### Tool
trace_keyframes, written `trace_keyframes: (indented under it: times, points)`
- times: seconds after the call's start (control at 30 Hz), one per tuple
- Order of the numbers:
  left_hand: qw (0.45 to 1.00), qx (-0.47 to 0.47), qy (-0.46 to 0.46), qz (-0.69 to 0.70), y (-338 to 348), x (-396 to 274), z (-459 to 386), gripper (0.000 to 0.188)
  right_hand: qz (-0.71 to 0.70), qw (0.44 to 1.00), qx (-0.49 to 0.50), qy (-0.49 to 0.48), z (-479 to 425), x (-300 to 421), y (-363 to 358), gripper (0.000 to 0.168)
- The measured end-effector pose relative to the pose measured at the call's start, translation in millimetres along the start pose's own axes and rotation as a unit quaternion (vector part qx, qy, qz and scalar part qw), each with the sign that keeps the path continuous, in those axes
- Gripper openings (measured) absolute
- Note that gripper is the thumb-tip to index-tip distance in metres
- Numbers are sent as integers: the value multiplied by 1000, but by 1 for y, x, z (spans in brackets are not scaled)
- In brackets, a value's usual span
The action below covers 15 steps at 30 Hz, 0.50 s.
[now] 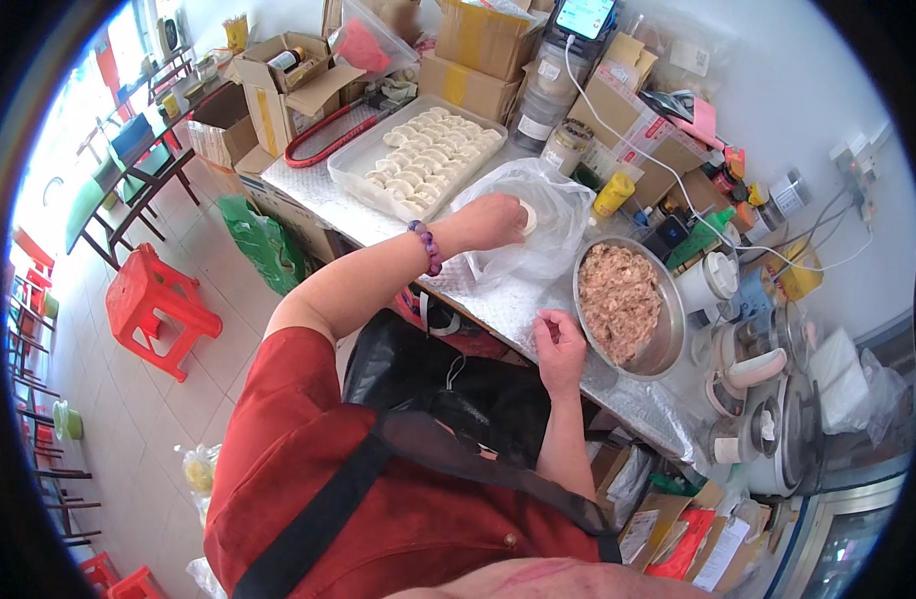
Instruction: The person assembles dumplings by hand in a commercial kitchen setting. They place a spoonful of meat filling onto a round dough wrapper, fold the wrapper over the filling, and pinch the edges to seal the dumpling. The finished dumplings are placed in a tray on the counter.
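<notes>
My left hand (495, 223), with a beaded bracelet at the wrist, reaches over a clear plastic bag (555, 191) on the table. Its fingers are bent at a round, pale dough wrapper (529, 217); whether they grip it cannot be told. Near the table's front edge, my right hand (560, 346) is held with curled fingers beside a metal bowl (681, 329) of minced meat filling (620, 303). No object shows in that hand. Beyond the bag, a clear plastic tray (357, 193) holds rows of folded dumplings (428, 157).
Cardboard boxes (469, 82) and lidded plastic jars (536, 112) stand along the back. A yellow container (614, 195) is behind the bowl. A white cable (645, 153) hangs over the goods at right. A red stool (159, 307) stands on the floor at left.
</notes>
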<state>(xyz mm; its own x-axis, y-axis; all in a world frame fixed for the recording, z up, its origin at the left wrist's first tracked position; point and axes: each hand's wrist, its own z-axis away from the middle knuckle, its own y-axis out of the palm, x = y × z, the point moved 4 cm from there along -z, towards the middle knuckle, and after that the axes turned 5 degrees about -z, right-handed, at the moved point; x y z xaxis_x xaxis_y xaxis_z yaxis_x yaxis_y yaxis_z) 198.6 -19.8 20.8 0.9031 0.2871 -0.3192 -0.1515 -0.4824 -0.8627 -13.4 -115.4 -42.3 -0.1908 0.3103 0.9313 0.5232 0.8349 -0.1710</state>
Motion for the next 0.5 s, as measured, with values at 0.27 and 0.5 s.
trace_keyframes:
  times: [0.27,0.5]
  points:
    - [999,44,-19,-1,5,9,-6,16,24,999,2,-32,-1,9,2,13]
    - [999,39,-12,-8,9,18,-11,15,41,999,14,-26,0,14,3,13]
